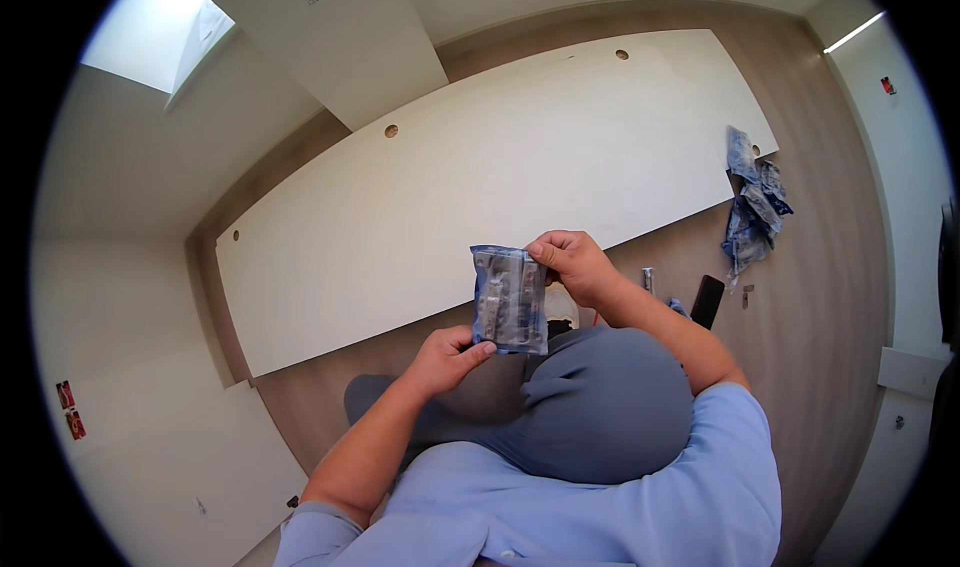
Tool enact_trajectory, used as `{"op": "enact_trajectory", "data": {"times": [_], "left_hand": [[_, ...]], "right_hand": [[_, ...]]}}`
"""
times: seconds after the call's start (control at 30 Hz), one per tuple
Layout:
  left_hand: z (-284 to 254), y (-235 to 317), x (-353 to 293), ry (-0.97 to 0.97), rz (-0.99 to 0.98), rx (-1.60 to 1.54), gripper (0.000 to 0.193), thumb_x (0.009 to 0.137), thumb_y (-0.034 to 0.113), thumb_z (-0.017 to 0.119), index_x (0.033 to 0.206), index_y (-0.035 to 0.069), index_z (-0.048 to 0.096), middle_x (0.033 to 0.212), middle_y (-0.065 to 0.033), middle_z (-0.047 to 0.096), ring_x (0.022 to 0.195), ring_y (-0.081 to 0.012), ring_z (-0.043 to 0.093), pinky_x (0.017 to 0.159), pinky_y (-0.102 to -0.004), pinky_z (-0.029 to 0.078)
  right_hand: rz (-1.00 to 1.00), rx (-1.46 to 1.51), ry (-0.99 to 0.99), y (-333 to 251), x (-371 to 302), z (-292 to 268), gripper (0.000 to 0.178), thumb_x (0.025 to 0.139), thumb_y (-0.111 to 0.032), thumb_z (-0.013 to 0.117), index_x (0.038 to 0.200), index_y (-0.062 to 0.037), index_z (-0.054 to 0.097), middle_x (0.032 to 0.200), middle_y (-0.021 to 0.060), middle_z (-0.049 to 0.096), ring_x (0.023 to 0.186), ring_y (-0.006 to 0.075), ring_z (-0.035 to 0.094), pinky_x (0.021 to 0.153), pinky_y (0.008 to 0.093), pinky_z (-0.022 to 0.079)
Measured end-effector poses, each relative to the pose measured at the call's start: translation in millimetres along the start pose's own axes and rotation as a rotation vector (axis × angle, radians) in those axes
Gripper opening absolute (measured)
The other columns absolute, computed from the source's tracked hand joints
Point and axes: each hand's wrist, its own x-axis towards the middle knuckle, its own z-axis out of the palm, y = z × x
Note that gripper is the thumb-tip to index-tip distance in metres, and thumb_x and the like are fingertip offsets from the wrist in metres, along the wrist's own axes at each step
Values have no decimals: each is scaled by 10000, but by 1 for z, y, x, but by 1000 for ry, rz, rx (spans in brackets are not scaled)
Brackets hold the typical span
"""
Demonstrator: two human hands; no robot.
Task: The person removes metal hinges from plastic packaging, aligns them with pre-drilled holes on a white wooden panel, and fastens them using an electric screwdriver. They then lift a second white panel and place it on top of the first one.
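Between my hands is a clear plastic packet with blue edges [509,302], with metal-looking hardware pieces inside; their exact kind is too small to make out. My left hand [447,359] pinches its lower left corner, thumb on the front. At the upper right corner, my right hand [574,265] grips the packet between thumb and fingers. The packet is held up in front of the near edge of a long white board [480,177], which lies flat on the floor and has several round holes.
Several similar blue plastic packets [752,222] lie heaped by the board's right end. A black phone [707,302] and a small metal cylinder [648,280] rest on the wood-look floor [815,297] to my right. A white wall [110,307] with red wall boxes stands at the left.
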Motion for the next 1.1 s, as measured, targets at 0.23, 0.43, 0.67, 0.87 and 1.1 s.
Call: {"op": "enact_trajectory", "data": {"times": [0.23, 0.43, 0.67, 0.87, 1.1], "left_hand": [[-6, 1, -4, -63, 32, -90, 294, 984, 280, 705, 1097, 10, 730, 883, 43, 645, 810, -50, 521, 714, -246, 457], [-25, -5, 5, -144, 61, -349, 326, 970, 340, 724, 1019, 19, 706, 795, 53, 581, 769, -62, 495, 700, -240, 432], [-46, 67, 50, 115, 169, 159, 276, 967, 298, 719, 941, 26, 685, 748, 22, 591, 720, -88, 504, 660, -275, 441], [-51, 69, 62, 142, 144, 277, 235, 988, 219, 693, 860, 22, 672, 715, 11, 585, 695, -82, 495, 636, -272, 441], [-26, 51, 86, 120, 94, 139, 265, 991, 248, 672, 810, 55, 654, 651, 7, 557, 627, -99, 494, 580, -305, 431]], "right_hand": [[61, 187, 0, 16, 1, -3, 306, 1010, -336, 662, 1056, -34, 673, 908, 36, 698, 771, 136, 616, 701, 302, 501], [4, 294, -88, 14, -2, 3, 295, 998, -315, 682, 1052, -25, 673, 918, 43, 706, 800, 135, 632, 727, 297, 514], [-51, -224, -241, -10, 15, 3, 254, 964, -265, 738, 1025, -19, 727, 941, 43, 719, 874, 120, 643, 798, 287, 526], [-153, -227, -236, -22, 30, 11, 265, 944, -267, 758, 1039, -22, 729, 941, 30, 717, 903, 120, 645, 834, 293, 527], [-138, -475, -157, -7, 42, 12, 295, 931, -323, 745, 895, -30, 744, 797, 29, 690, 743, 113, 575, 674, 304, 486]]}}
